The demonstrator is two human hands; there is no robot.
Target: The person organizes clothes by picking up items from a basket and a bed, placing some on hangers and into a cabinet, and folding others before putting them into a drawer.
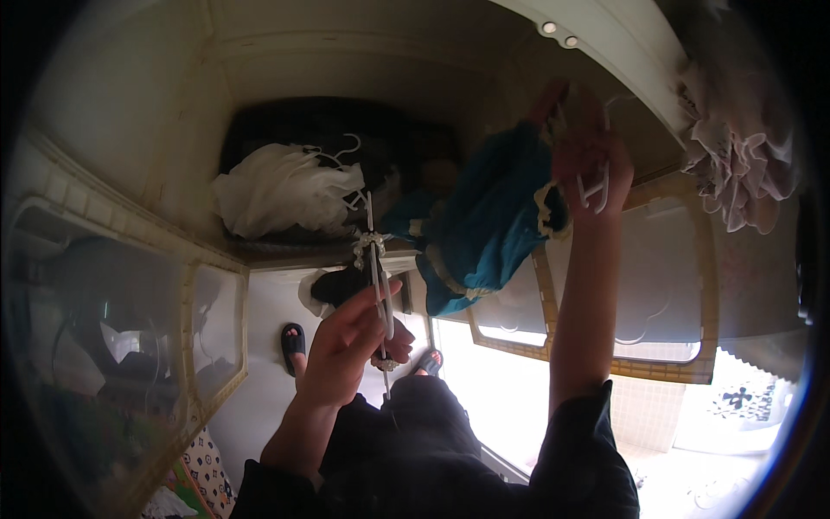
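sleeves: dark, pushed up past both wrists
legs: dark trousers
feet: black sandals, toes bare

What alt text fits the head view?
Right hand is raised, gripping a white hanger that carries a blue garment. Left hand holds a thin white clip rod upright. White clothes lie in a dark basket beyond.

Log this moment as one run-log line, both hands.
left hand: shut on white hangers | right hand: raised, shut on white hanger hook | blue garment: hanging from it
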